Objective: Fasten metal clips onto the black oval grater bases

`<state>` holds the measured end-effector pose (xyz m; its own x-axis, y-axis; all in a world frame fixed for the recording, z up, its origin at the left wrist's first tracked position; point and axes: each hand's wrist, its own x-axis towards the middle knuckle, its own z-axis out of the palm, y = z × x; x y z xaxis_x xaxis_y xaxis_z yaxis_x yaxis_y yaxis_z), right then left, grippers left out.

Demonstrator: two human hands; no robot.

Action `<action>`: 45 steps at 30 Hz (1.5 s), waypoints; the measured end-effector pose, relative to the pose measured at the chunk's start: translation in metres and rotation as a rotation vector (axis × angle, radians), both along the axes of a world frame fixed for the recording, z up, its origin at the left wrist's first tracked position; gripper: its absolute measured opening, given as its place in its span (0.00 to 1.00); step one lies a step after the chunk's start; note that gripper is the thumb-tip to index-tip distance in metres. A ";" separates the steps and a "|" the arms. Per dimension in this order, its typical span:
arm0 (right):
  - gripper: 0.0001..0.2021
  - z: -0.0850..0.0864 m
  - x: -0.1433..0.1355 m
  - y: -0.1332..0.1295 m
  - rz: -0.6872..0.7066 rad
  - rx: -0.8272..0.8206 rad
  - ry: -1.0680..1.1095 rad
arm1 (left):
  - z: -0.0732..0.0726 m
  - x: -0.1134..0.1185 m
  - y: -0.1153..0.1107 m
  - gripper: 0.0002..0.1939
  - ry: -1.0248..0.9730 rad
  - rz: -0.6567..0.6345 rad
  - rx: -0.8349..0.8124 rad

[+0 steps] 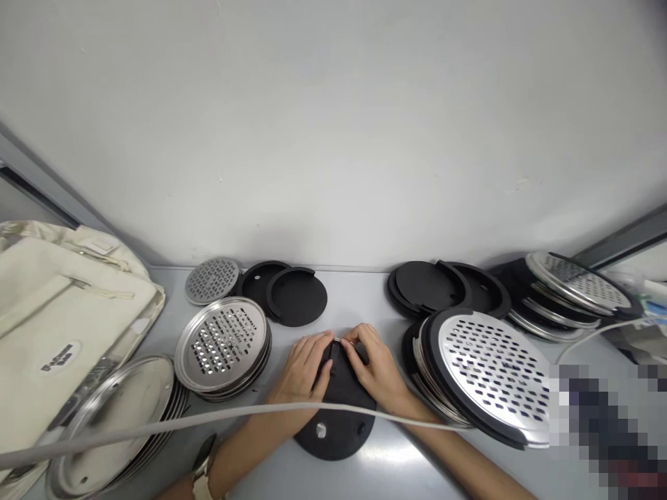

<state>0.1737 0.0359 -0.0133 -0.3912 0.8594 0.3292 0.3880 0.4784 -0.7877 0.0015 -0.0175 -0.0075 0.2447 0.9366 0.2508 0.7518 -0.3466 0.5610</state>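
A black part with a round lower end [336, 441] lies on the grey table between my hands. My left hand [306, 368] rests at its upper left, the fingertips on its far edge. From the right, my right hand [372, 364] pinches at the same far edge, where a small shiny metal piece [338, 339] shows between the fingertips. What exactly each hand grips is too small to make out. A silvery round spot and a dark knob show on the near end of the black part.
Perforated metal discs [224, 344] and plain metal plates [119, 410] are stacked left, beside a cream bag [67, 319]. Black round trays [297, 296] stand at the back. Right are stacked perforated discs with black rims [497, 368]. A pale cable [250, 410] crosses over my forearms.
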 end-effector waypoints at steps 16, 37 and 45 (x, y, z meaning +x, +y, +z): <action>0.06 0.002 -0.001 0.000 -0.032 -0.010 -0.013 | 0.003 -0.001 0.000 0.21 -0.006 -0.022 0.031; 0.09 -0.005 -0.002 0.000 -0.064 0.020 -0.074 | 0.001 -0.004 0.001 0.28 0.015 -0.117 0.025; 0.09 -0.006 -0.003 0.002 -0.043 0.033 -0.083 | 0.003 -0.003 0.001 0.26 -0.031 -0.129 -0.007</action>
<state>0.1710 0.0377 -0.0189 -0.3816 0.8652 0.3252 0.4721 0.4849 -0.7362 -0.0016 -0.0165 -0.0043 0.3552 0.8996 0.2540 0.6838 -0.4353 0.5856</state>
